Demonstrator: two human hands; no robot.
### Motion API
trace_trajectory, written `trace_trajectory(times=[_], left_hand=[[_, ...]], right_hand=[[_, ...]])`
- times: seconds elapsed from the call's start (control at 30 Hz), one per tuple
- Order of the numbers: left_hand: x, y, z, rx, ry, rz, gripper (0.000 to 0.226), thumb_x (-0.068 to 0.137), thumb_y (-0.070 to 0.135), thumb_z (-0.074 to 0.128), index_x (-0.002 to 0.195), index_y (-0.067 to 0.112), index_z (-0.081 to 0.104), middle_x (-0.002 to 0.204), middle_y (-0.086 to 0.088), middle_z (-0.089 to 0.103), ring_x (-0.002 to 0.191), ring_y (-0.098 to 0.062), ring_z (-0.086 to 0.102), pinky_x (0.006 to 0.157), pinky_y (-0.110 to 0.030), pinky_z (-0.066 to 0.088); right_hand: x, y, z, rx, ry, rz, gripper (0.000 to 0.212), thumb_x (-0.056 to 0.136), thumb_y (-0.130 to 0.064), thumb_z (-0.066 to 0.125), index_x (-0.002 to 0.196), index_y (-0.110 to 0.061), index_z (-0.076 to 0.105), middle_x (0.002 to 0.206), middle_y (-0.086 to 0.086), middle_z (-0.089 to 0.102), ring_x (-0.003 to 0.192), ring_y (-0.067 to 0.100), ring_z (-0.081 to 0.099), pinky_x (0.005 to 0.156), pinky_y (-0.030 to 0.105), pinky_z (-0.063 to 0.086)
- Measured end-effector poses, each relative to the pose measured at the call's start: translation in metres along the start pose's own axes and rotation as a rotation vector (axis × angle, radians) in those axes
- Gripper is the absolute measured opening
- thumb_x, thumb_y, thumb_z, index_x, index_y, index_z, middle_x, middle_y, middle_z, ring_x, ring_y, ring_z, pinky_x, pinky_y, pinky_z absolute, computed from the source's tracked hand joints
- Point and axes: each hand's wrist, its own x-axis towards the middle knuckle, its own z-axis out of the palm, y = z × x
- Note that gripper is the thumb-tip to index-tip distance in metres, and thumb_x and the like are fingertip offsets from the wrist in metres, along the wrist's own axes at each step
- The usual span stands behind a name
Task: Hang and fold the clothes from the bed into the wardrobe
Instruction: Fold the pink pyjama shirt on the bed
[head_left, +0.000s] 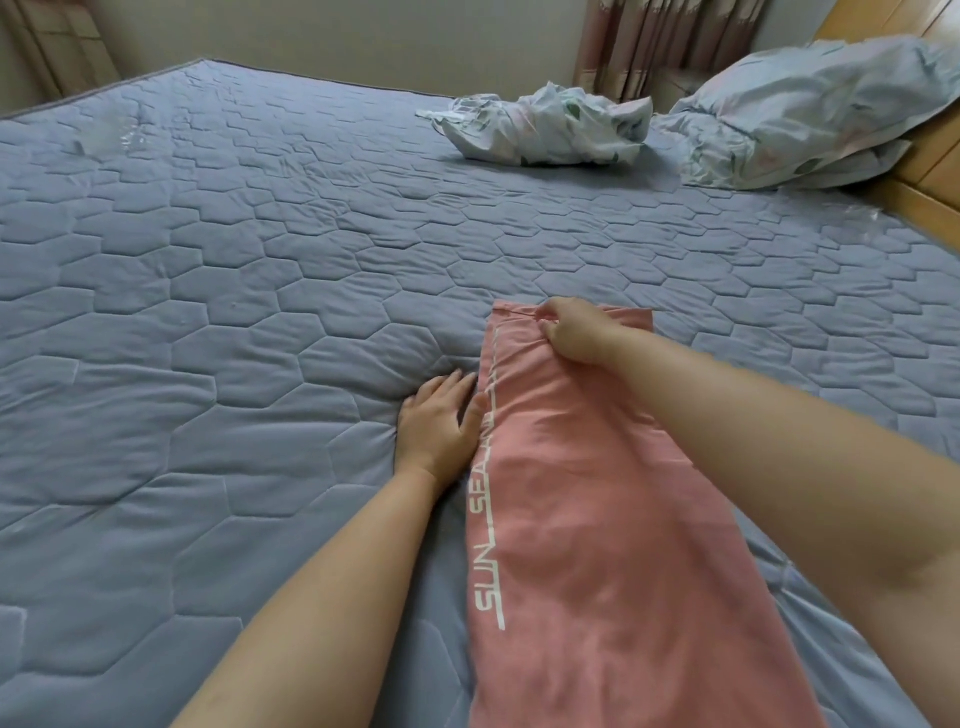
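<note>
A pink garment (582, 519) with white lettering down its left side lies folded into a long narrow strip on the blue quilted bed (260, 291). My right hand (574, 330) pinches the cloth at the strip's far end, fingers curled round a small fold. My left hand (439, 421) lies flat on the bed against the strip's left edge, fingers straight and thumb touching the pink cloth. The near end of the garment runs out of the frame at the bottom.
A crumpled floral pillowcase or sheet (550, 127) lies at the far side of the bed. A floral pillow (810, 109) leans on the wooden headboard (930, 161) at the right. Curtains (660, 47) hang behind.
</note>
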Motion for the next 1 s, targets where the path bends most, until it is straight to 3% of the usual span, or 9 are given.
trace_trajectory(times=[0.13, 0.27, 0.4, 0.5, 0.6, 0.67, 0.77, 0.87, 1.0], left_hand=[[0.006, -0.004, 0.004, 0.014, -0.02, 0.008, 0.064, 0.085, 0.058, 0.022, 0.136, 0.031, 0.051, 0.147, 0.006, 0.043, 0.137, -0.011, 0.03, 0.109, -0.035, 0.022], [0.006, -0.003, 0.002, 0.024, -0.047, 0.007, 0.082, 0.073, 0.072, 0.013, 0.136, 0.035, 0.05, 0.149, 0.008, 0.039, 0.138, -0.009, 0.027, 0.11, -0.036, 0.02], [0.005, -0.003, 0.004, 0.055, -0.073, 0.016, 0.09, 0.065, 0.077, 0.016, 0.138, 0.034, 0.047, 0.151, 0.011, 0.034, 0.139, -0.007, 0.022, 0.109, -0.033, 0.013], [0.006, -0.004, 0.005, 0.065, -0.067, 0.014, 0.089, 0.065, 0.077, 0.018, 0.138, 0.035, 0.046, 0.152, 0.012, 0.034, 0.139, -0.007, 0.022, 0.109, -0.032, 0.013], [0.006, -0.006, 0.006, 0.097, -0.064, 0.031, 0.084, 0.067, 0.075, 0.021, 0.138, 0.035, 0.047, 0.151, 0.011, 0.035, 0.139, -0.007, 0.023, 0.108, -0.033, 0.015], [0.006, -0.007, 0.007, 0.102, -0.055, 0.04, 0.074, 0.073, 0.068, 0.03, 0.137, 0.034, 0.048, 0.15, 0.01, 0.036, 0.138, -0.009, 0.025, 0.108, -0.034, 0.017], [0.007, -0.009, 0.009, 0.088, -0.042, 0.039, 0.064, 0.076, 0.057, 0.037, 0.135, 0.034, 0.05, 0.15, 0.009, 0.038, 0.138, -0.01, 0.026, 0.107, -0.034, 0.017], [0.007, -0.009, 0.01, 0.081, -0.043, 0.039, 0.061, 0.077, 0.051, 0.037, 0.134, 0.035, 0.051, 0.15, 0.008, 0.038, 0.138, -0.011, 0.026, 0.107, -0.035, 0.019], [0.009, -0.01, 0.013, 0.112, -0.038, 0.037, 0.052, 0.084, 0.048, 0.043, 0.134, 0.035, 0.051, 0.149, 0.007, 0.039, 0.138, -0.011, 0.027, 0.108, -0.038, 0.02]], right_hand=[[0.016, -0.002, 0.0, -0.032, -0.093, 0.04, 0.038, 0.093, -0.028, 0.056, 0.128, -0.014, 0.057, 0.132, 0.01, 0.057, 0.12, 0.027, 0.052, 0.103, 0.033, 0.039], [0.028, -0.005, -0.005, -0.035, -0.162, 0.07, 0.032, 0.086, -0.03, 0.066, 0.11, -0.008, 0.069, 0.107, 0.009, 0.067, 0.095, 0.024, 0.059, 0.077, 0.025, 0.042], [0.044, -0.013, -0.017, -0.027, 0.123, 0.067, 0.017, 0.085, -0.024, 0.064, 0.096, -0.013, 0.071, 0.1, 0.007, 0.067, 0.095, 0.025, 0.061, 0.072, 0.025, 0.039], [0.045, -0.019, 0.003, -0.155, 0.342, 0.04, 0.019, 0.089, -0.02, 0.057, 0.102, -0.012, 0.068, 0.113, 0.011, 0.063, 0.105, 0.031, 0.059, 0.08, 0.031, 0.043], [0.039, -0.019, 0.033, -0.232, 0.171, 0.058, 0.034, 0.095, -0.03, 0.051, 0.121, -0.01, 0.061, 0.126, 0.015, 0.059, 0.116, 0.032, 0.055, 0.093, 0.034, 0.044], [0.031, -0.017, 0.031, -0.046, 0.168, 0.083, 0.039, 0.097, -0.028, 0.047, 0.131, -0.009, 0.054, 0.133, 0.016, 0.055, 0.122, 0.032, 0.052, 0.099, 0.034, 0.04], [0.002, -0.013, 0.014, 0.336, 0.466, 0.02, 0.041, 0.094, -0.012, 0.041, 0.134, -0.006, 0.048, 0.134, 0.014, 0.054, 0.12, 0.031, 0.052, 0.097, 0.032, 0.039], [-0.047, 0.0, 0.029, 0.166, 0.728, -0.144, 0.041, 0.09, -0.009, 0.043, 0.13, -0.005, 0.052, 0.143, 0.016, 0.046, 0.132, 0.03, 0.042, 0.112, 0.044, 0.03], [-0.087, 0.024, 0.079, -0.211, 0.176, 0.011, 0.059, 0.098, -0.045, 0.029, 0.152, -0.028, 0.014, 0.161, 0.002, 0.008, 0.147, 0.021, 0.006, 0.115, 0.054, -0.001]])
